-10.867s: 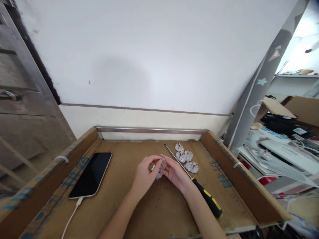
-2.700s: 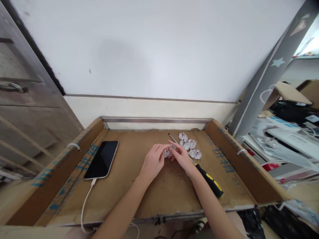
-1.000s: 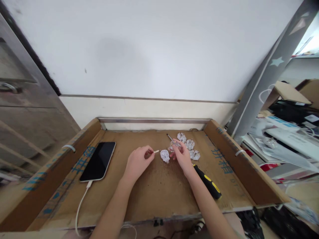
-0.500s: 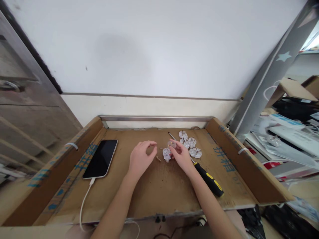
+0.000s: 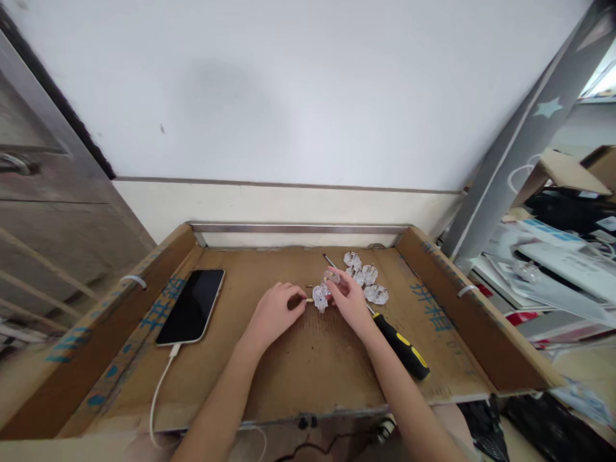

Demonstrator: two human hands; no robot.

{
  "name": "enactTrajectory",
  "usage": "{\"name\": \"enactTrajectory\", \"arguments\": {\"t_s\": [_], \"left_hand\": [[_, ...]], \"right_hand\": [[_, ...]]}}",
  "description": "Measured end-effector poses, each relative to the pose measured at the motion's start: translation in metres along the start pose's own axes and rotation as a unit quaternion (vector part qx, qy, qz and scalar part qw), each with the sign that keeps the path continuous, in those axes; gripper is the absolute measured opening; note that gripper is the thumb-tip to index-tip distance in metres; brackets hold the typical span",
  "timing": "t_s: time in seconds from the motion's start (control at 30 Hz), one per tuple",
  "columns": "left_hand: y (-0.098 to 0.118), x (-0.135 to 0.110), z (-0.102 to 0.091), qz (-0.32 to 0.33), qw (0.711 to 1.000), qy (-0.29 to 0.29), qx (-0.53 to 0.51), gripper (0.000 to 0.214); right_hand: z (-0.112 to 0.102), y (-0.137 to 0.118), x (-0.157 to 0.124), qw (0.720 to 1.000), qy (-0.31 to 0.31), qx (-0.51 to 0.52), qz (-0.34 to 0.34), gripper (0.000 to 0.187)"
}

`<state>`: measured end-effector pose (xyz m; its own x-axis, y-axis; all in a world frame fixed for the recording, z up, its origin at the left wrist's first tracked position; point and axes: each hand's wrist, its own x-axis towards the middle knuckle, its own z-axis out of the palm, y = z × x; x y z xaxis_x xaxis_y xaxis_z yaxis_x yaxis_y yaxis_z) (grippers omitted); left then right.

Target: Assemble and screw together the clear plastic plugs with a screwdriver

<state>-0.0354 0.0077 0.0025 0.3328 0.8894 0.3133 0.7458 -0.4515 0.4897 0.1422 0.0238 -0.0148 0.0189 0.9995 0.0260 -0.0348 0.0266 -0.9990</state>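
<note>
My left hand (image 5: pixel 279 311) pinches a small brass pin (image 5: pixel 309 300) between thumb and forefinger, just left of a clear plastic plug piece (image 5: pixel 320 299). My right hand (image 5: pixel 350 296) has its fingers closed on a clear plug part (image 5: pixel 332 276) above and right of that piece. Whether the right fingers also touch the lower piece is hidden. Another tiny brass-coloured piece (image 5: pixel 308 286) lies behind the left fingertips. Beyond the right hand sit several transparent plugs (image 5: pixel 369 274) with metal prongs. A black and yellow screwdriver (image 5: pixel 402 346) lies partly beneath the right forearm.
A phone (image 5: pixel 191 307) with a white charging cable (image 5: pixel 161 388) lies at the left. Cardboard side walls (image 5: pixel 469 314) border the cardboard work surface (image 5: pixel 289 378). A white wall (image 5: pixel 308 102) rises behind, and cluttered papers and boxes (image 5: pixel 553 256) stand at the right.
My left hand has come down to the cardboard, and its thumb and forefinger have closed on a brass pin. The right hand keeps its hold with little movement.
</note>
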Motion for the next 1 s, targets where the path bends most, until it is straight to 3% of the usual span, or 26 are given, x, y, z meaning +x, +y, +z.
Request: {"name": "enactTrajectory", "arguments": {"t_s": [0.13, 0.23, 0.37, 0.53, 1.0], "left_hand": [[0.004, 0.002, -0.002, -0.026, 0.993, 0.105, -0.047, 0.013], [0.009, 0.003, 0.000, 0.008, 0.985, 0.164, -0.053, 0.012], [0.014, 0.003, 0.004, 0.064, 0.985, 0.152, -0.044, 0.013], [0.013, 0.003, 0.004, 0.067, 0.987, 0.143, -0.017, 0.015], [0.013, 0.003, 0.003, 0.093, 0.971, 0.206, 0.079, 0.014]], "right_hand": [[0.001, -0.005, -0.001, 0.998, -0.027, 0.040, 0.035, 0.058], [0.001, -0.010, -0.002, 0.994, -0.053, 0.069, 0.064, 0.062], [0.003, -0.017, -0.007, 0.988, -0.095, 0.099, 0.074, 0.064], [0.002, -0.015, -0.008, 0.985, -0.115, 0.108, 0.062, 0.062], [0.006, -0.004, -0.006, 0.995, -0.094, 0.045, -0.009, 0.057]]}}
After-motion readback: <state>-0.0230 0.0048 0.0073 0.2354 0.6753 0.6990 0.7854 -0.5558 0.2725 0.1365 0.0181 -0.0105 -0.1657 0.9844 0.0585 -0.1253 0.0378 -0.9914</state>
